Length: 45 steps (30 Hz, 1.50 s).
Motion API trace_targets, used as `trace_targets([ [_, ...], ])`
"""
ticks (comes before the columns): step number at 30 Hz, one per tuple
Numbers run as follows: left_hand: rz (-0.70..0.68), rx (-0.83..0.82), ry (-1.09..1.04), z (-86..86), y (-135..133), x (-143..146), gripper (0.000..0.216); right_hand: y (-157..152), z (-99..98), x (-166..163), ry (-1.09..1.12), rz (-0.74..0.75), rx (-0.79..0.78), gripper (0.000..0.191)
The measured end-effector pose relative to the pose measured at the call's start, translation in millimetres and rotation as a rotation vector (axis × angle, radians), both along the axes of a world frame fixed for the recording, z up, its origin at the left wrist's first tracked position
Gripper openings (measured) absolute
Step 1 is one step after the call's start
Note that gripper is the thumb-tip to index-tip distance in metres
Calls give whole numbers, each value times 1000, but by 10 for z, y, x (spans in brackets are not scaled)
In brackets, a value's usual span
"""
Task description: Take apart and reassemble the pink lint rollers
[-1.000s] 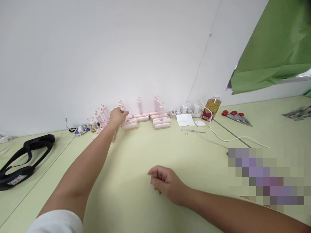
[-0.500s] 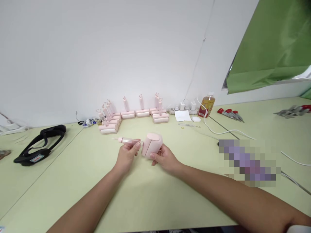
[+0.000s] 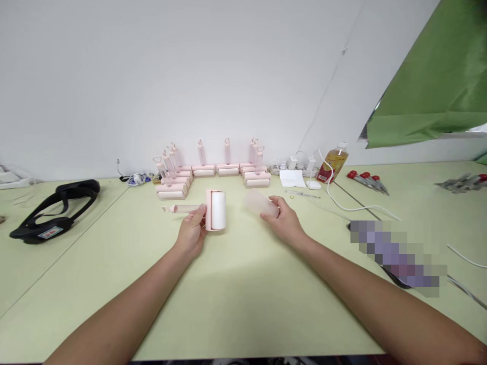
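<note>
My left hand [image 3: 192,232] is closed on a pink lint roller [image 3: 213,209]. Its white paper roll is bare and its clear pink handle points left over the table. To the right, my right hand [image 3: 284,221] is closed on a translucent pink cover [image 3: 259,202], held apart from the roller. The two hands are about a hand's width from each other, above the pale green table [image 3: 228,284].
Several more pink lint rollers [image 3: 213,170] stand in rows at the back by the wall. A black head strap [image 3: 53,210] lies at left. A power strip [image 3: 294,170], bottle [image 3: 332,163], red-handled tools [image 3: 367,181] and a white cable [image 3: 365,208] sit at the back right.
My left hand fetched a roller from the back row and brought it near. My right hand then pulled the cover off to the right, baring the white roll.
</note>
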<state>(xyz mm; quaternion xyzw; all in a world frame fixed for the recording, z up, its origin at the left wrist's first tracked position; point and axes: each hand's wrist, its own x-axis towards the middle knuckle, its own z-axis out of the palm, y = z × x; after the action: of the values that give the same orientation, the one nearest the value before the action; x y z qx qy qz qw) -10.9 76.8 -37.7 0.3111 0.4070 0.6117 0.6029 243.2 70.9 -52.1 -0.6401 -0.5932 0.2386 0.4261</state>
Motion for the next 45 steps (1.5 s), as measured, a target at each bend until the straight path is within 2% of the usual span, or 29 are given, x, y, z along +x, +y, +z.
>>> trace_targets([
  [4, -30, -17, -6, 9, -37, 39, 44, 136, -5, 245, -330, 77, 10, 47],
  [8, -81, -12, 30, 6, -98, 89, 44, 89, 10, 223, -357, -53, 159, 47],
  [10, -113, 8, 42, -10, -125, 117, 44, -35, 32, 77, -255, -34, 275, 45],
  [11, -131, 23, 53, -20, -142, 133, 43, -115, 35, -20, -153, 49, 305, 45],
  [12, -143, 37, 63, -30, -163, 151, 43, -199, 31, -123, -14, 174, 271, 48],
  [15, -256, 92, 147, -50, -255, 191, 40, -397, -20, -388, 497, 576, -56, 66],
  [16, -334, 127, 208, -54, -286, 192, 38, -428, -39, -442, 606, 649, -173, 64],
  [19, -557, 255, 427, -64, -326, 152, 30, -428, -56, -488, 823, 625, -312, 46],
  [21, -550, 252, 429, -68, -283, 103, 33, -405, -34, -468, 860, 570, -322, 40],
  [22, -494, 214, 374, -66, -246, 78, 38, -400, -18, -457, 838, 545, -327, 39],
  [24, -422, 90, 267, -49, -170, 33, 44, -411, 12, -446, 728, 495, -325, 40],
  [26, -409, 53, 212, -19, -122, 1, 47, -437, 27, -445, 579, 472, -308, 41],
  [29, -464, 127, 257, 16, -123, -15, 44, -457, 26, -439, 411, 524, -285, 40],
  [32, -518, 147, 321, 16, -150, -4, 32, -441, 39, -414, 357, 628, -331, 35],
  [35, -542, 98, 333, 2, -145, 5, 30, -422, 97, -389, 348, 687, -439, 34],
  [39, -591, 74, 312, 6, -118, -11, 33, -411, 181, -367, 334, 680, -576, 35],
  [42, -677, 91, 315, 12, -109, -40, 30, -389, 180, -355, 451, 712, -559, 32],
  [45, -725, 92, 332, 13, -109, -59, 29, -360, 128, -347, 598, 650, -552, 42],
])
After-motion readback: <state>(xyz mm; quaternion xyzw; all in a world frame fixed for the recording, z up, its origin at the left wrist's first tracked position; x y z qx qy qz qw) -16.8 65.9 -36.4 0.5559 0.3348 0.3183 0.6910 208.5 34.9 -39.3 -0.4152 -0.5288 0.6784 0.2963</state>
